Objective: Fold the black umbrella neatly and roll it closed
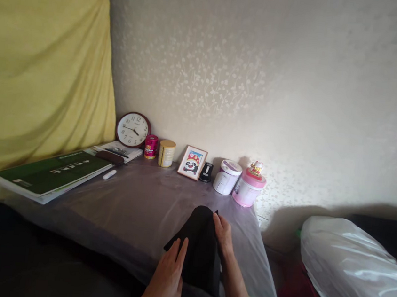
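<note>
At the far left, a yellow fabric curtain [45, 57], hanging in folds beside the pale patterned wall [220, 80]. On the left of the grey, plastic-covered counter [135, 208], a large dark green book [57, 174] with white lettering. Over its far right corner, an elongated dark brown case [110, 157], partly across some white papers [133, 153]; just to the near right, a small white oval object [109, 174]. Behind the papers, a round white-faced clock [133, 130] with a dark red rim, tilted against the wall, then an upright magenta can [151, 147] and a cream-and-gold tin [166, 154].

On the near side, the left hand [168, 275], fingers [182, 251] stretched out against the left part of a folded black cloth [199, 248]; impossible to tell whether gripping or resting. The cloth: bunched between both hands, at the near right of the counter. Farther back, a framed panda picture [192, 163], leaning back, beside a small black object [206, 173]. On the cloth's right edge, the right hand [223, 234], fingers closed in a pinch on the fabric. Beyond, a white-and-purple round tub [226, 179], just beside a pink-lidded jar [247, 191] topped with a gold-and-white figurine [256, 168]. At the near right, off the counter, a bulging translucent plastic bag [353, 264] above a dark red box [302, 291].
</note>
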{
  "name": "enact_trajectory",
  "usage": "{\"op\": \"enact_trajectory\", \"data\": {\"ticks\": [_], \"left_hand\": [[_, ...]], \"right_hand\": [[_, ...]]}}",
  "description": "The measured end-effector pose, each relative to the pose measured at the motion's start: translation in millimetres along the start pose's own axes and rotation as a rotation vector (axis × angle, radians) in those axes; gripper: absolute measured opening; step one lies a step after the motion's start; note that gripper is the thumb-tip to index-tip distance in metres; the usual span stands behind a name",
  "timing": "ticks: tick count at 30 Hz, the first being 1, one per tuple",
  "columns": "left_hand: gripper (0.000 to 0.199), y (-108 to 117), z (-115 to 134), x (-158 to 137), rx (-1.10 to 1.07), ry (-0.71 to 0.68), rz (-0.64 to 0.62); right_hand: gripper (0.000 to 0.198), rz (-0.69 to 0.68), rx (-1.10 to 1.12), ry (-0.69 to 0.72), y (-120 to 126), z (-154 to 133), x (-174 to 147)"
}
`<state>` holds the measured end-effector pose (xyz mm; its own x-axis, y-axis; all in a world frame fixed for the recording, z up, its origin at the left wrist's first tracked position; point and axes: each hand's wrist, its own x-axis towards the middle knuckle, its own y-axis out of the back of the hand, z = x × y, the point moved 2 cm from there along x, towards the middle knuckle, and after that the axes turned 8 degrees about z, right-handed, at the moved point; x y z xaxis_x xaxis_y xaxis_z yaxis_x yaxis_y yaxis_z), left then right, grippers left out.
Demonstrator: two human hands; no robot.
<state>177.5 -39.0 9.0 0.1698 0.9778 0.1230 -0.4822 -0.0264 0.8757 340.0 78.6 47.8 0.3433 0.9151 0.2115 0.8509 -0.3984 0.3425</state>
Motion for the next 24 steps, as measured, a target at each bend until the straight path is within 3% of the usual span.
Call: {"op": "enact_trajectory", "data": {"ticks": [8,14,17,21,24], "left_hand": [[0.083,4.7,1.3,2.2,0.023,0.048,-0.053],[0.078,-0.4,-5.8,4.5,-0.001,0.024,-0.027],[0.074,-3.1,-9.1,4.3,-0.023,0.028,-0.033],[0.075,-5.3,-14.1,3.8,-0.071,0.021,-0.002],[0.072,-6.6,-19.2,3.6,-0.11,0.006,0.031]], "right_hand": [[0.034,-0.052,0.024,-0.085,-43.2,8.8,7.4],[0.038,-0.175,0.084,-0.12,-52.8,13.0,-0.8],[0.035,-0.283,0.118,-0.022,-48.9,7.2,-7.9],[0.025,-0.394,0.043,0.23,-43.1,-0.6,-20.8],[0.036,-0.45,0.004,0.356,-39.6,-2.1,-30.7]]}}
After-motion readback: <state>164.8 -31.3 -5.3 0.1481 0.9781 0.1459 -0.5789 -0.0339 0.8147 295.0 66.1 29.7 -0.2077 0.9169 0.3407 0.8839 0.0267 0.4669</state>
